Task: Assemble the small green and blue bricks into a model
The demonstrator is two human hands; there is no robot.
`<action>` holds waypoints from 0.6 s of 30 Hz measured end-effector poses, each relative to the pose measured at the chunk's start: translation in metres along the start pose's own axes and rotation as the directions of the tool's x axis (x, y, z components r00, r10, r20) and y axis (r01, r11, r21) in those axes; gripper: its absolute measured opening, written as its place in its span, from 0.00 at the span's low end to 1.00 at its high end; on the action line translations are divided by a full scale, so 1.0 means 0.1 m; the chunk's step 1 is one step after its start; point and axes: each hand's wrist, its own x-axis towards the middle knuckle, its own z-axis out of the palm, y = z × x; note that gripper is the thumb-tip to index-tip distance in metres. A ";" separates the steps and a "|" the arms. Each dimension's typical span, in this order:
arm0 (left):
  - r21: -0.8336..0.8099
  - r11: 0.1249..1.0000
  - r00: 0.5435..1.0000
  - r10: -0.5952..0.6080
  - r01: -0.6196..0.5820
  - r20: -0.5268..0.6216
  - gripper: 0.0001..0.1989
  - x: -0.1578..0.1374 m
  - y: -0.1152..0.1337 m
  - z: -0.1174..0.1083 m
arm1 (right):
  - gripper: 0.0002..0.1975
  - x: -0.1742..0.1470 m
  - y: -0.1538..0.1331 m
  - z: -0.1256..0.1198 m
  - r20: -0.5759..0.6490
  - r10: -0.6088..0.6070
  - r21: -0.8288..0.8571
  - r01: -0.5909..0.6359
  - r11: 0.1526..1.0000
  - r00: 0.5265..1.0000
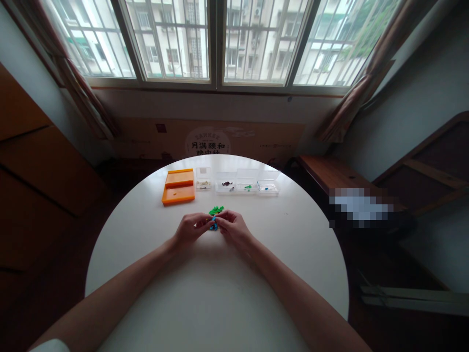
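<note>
The blue piece (213,226) sits between the two hands, near the middle of the table (220,278). The left hand (191,229) meets it from the left and the right hand (234,226) from the right; neither hand is clearly nearer, as the fingertips of both reach it. Grip state: both hands are narrowed to a pinch, thumb against fingers, and appear to hold the blue piece between them. The visible part of the blue piece seems to run roughly away from the person, across the line joining the hands; the fingers cover much of it, so its exact axis cannot be confirmed. The green piece (216,210) lies directly beyond the pinch, on the side away from the person, its visible length running mainly left to right. Whether it is joined to the blue piece or only lies behind it cannot be told. Farther out, well apart from the fingers, stand the orange tray (183,196), left of the pinch, and the clear boxes (269,193), beyond it and mostly to its right.
</note>
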 end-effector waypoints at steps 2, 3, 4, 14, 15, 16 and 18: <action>-0.001 1.000 1.000 0.006 -0.006 0.010 0.09 0.00 0.01 0.00 | 0.15 0.00 0.00 0.00 0.001 -0.005 0.003 0.005 1.000 1.000; -0.005 1.000 1.000 0.009 -0.009 0.012 0.09 0.00 0.01 0.00 | 0.15 0.00 0.00 0.00 0.002 -0.006 0.004 0.006 1.000 1.000; -0.008 1.000 1.000 0.012 -0.012 0.014 0.09 0.01 0.02 0.00 | 0.15 0.00 -0.01 0.00 0.002 -0.007 0.004 0.007 1.000 1.000; -0.013 0.999 0.999 0.034 -0.034 0.036 0.10 0.00 0.03 -0.01 | 0.15 -0.01 -0.03 0.01 0.017 -0.008 0.033 0.007 0.999 1.000; -0.009 0.999 0.999 0.031 -0.031 0.038 0.10 0.00 0.03 -0.01 | 0.15 -0.01 -0.03 0.00 0.018 -0.004 0.032 0.004 0.999 1.000; -0.005 1.000 0.999 0.029 -0.029 0.038 0.09 0.00 0.03 -0.01 | 0.15 -0.01 -0.03 0.00 0.018 -0.001 0.032 0.000 0.999 1.000; 0.003 1.000 0.999 0.027 -0.027 0.037 0.10 0.00 0.03 -0.01 | 0.15 0.00 -0.03 0.00 0.016 0.003 0.030 -0.004 1.000 1.000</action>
